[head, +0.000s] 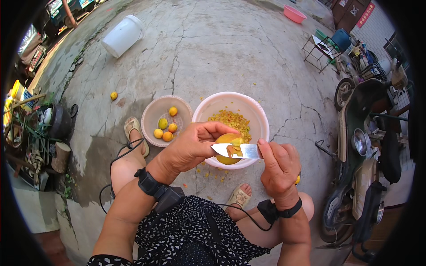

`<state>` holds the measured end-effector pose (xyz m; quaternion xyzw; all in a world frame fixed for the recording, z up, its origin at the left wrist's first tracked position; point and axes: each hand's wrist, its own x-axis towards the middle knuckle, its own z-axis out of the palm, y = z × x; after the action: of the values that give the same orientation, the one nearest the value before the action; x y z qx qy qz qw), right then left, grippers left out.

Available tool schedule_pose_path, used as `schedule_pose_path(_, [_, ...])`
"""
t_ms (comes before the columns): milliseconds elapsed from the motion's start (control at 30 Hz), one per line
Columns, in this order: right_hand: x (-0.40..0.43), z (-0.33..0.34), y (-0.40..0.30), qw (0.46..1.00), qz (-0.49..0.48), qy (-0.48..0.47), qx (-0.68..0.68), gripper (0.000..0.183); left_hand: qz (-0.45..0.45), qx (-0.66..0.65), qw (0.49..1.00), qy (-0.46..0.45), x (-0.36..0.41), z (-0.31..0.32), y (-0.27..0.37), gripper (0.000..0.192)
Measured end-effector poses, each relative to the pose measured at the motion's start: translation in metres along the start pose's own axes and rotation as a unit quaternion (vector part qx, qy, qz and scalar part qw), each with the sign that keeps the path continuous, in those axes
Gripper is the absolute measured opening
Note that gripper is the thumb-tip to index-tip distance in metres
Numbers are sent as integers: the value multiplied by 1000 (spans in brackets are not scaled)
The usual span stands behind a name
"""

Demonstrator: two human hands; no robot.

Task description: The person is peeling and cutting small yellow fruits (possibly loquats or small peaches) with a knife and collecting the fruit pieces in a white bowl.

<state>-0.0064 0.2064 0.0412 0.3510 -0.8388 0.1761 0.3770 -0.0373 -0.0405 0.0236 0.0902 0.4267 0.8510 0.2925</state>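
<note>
My left hand [196, 143] grips a round yellow fruit [228, 160], its thumb close to the tip of the blade. In my right hand [279, 166] is a knife [251, 151] with a broad shiny blade, lying across the fruit's near side. A bit of cut yellow-orange flesh [234, 151] clings to the blade. Part of the fruit's skin is cut into near the top. Behind the fruit stands a pale pink plastic basin [261, 123] holding a heap of small yellow pieces [229, 119]. My hands and the fruit hide its near part.
To the left, a pale plastic basket [149, 116] holds several yellow-orange fruits [168, 136]. One loose fruit [113, 95] lies on the cracked concrete [213, 50]. A white bucket [121, 36] rests on its side. A scooter [359, 139] stands at right, potted plants [36, 129] at left.
</note>
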Motion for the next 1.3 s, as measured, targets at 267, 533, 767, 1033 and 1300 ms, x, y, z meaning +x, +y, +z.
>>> schedule_pose_path(267, [-7,5,9,992,108,52,30,43,8,-55,998,-38,5,6,-6,60])
schedule_pose_path(533, [-3,10,-4,962,225,18,157,39,29,-134,990,-21,12,10,-4,57])
schedule_pose_path(767, [2,19,-9,959,238,22,155,39,35,-214,976,-17,16,4,-14,48])
schedule_pose_path(1033, [8,31,-8,994,52,49,86,47,71,-214,974,13,13,2,-26,59])
schedule_pose_path(1300, [13,33,-9,998,36,23,51,49,78,-183,979,49,13,9,-21,70])
